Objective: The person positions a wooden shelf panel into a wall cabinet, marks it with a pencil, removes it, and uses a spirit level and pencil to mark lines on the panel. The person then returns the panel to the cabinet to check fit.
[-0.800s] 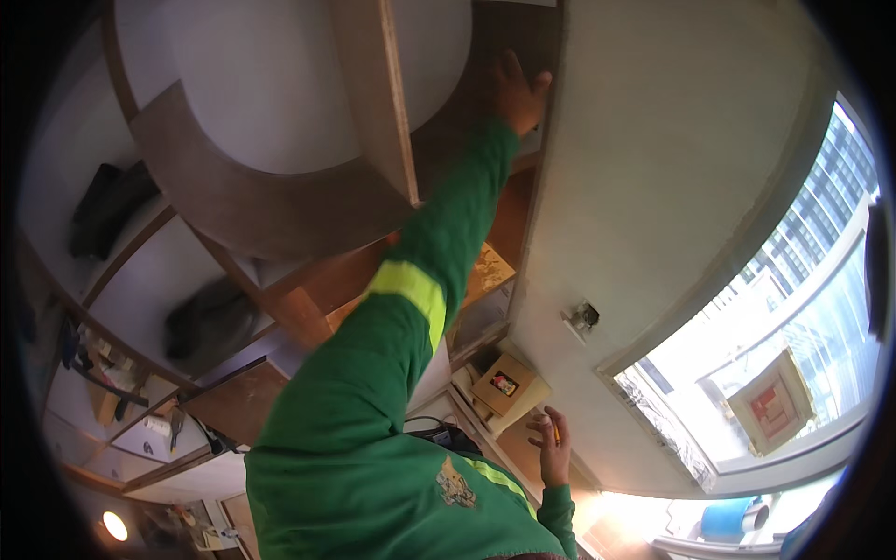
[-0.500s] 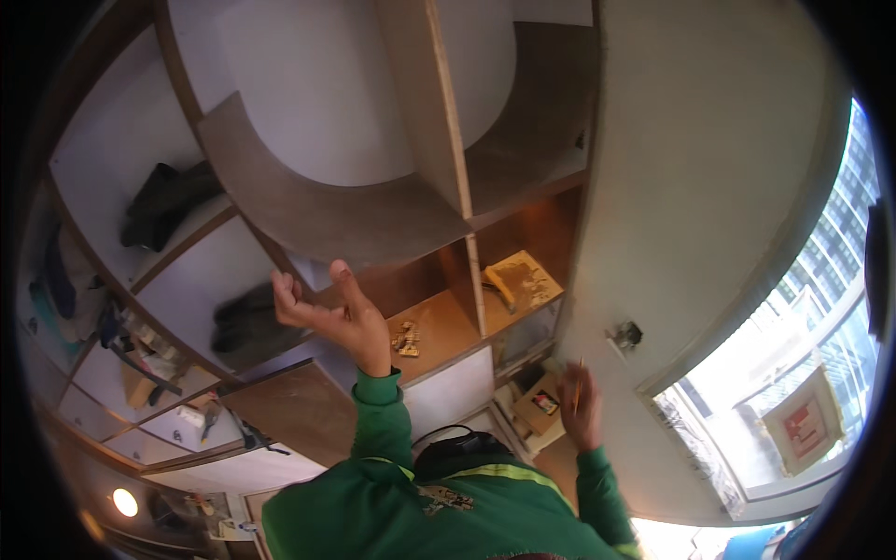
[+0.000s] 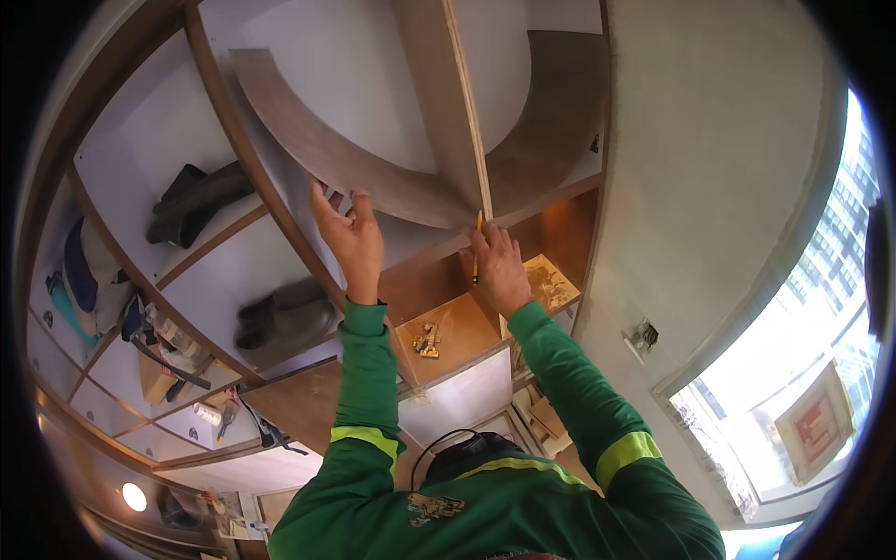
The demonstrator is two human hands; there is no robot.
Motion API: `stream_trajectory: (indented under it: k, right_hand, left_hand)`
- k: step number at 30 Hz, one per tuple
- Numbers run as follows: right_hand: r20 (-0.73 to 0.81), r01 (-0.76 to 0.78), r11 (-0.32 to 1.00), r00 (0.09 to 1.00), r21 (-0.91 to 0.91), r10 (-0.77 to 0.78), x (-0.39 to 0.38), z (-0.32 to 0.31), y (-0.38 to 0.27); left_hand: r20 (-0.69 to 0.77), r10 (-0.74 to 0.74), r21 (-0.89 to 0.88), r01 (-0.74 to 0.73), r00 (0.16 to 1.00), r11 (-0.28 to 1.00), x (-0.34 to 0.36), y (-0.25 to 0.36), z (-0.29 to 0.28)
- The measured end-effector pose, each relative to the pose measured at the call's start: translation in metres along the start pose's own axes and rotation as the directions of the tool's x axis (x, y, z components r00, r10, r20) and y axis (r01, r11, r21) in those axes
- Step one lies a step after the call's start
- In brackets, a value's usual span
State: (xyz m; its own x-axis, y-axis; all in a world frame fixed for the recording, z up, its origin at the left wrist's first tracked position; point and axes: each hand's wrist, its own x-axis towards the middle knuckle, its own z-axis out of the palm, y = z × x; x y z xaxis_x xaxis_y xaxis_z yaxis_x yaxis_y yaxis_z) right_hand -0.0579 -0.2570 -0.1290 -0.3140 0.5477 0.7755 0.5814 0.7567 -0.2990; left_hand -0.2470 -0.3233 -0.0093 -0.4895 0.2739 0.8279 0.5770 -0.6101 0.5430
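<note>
My left hand [image 3: 350,235] is raised to the lower edge of a curved brown panel [image 3: 322,145], fingers bent, with its thumb and fingertips at that edge. The panel sits in a shelf bay, left of an upright divider [image 3: 457,112]. My right hand [image 3: 502,271] is closed on a yellow pencil [image 3: 477,247], its tip pointing up by the divider's lower front end. A second curved brown panel [image 3: 551,103] lies to the right of the divider. Below the hands, small brass-coloured hardware pieces [image 3: 427,340] rest on a wooden shelf [image 3: 453,327].
Dark boots [image 3: 285,322] and another dark pair [image 3: 201,201] stand in the left cubbies. Tools and bottles [image 3: 219,415] fill lower compartments. A pale curved wall [image 3: 709,187] with a small socket opening [image 3: 646,333] and a bright window [image 3: 793,373] are on the right.
My right hand has risen with the pencil from low on the right to the divider. My left hand has moved up to the curved panel's edge, and the panel looks tilted differently.
</note>
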Motion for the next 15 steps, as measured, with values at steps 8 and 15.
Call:
stream_trajectory:
  k: [8, 15]
  right_hand:
    - [0.065, 0.024, 0.999, 0.998, -0.032, -0.022, -0.009, 0.013, 0.004]
    - [0.008, 0.025, 0.998, 1.000, 0.061, -0.026, -0.017, 0.018, -0.007]
  left_hand:
    - [0.016, -0.005, -0.042, 0.005, 1.000, 0.999, 0.001, -0.010, -0.015]
    - [-0.107, -0.079, -0.107, 0.067, 0.991, 0.992, -0.021, -0.028, -0.033]
